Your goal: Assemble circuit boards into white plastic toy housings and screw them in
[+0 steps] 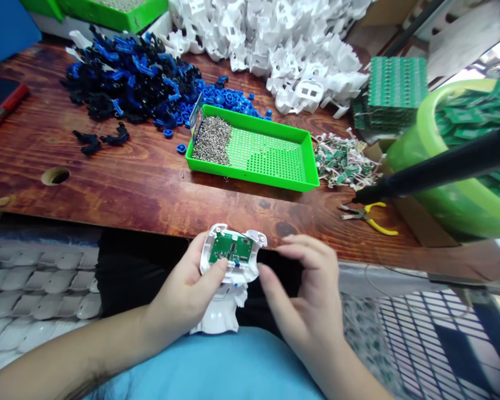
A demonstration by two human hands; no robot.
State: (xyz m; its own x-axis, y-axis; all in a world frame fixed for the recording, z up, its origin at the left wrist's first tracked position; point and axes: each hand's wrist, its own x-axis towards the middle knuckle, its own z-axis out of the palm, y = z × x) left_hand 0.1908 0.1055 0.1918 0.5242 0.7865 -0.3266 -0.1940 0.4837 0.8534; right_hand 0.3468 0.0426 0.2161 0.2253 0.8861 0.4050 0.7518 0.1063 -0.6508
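My left hand (195, 283) grips a white plastic housing (245, 274) above my lap, close to the table's front edge. Inside the housing lies a green circuit board (239, 247), with my left thumb pressing on its lower edge. Just right of the housing is my right hand (306, 283), its fingers and thumb apart and nothing between them. The right thumb tip is close to the housing's side; whether it touches I cannot tell. Below the housing, another white plastic part (219, 314) rests against the blue shirt, partly hidden by my left hand.
A green tray (270, 179) holds small screws. Behind it lie blue and black parts (129, 78), blue buttons (229, 97) and white housings (266, 39). Rightward are wired boards (344, 158), yellow-handled pliers (370, 216), stacked boards (398, 83), a green tub (425, 133) and a black bar (441, 164).
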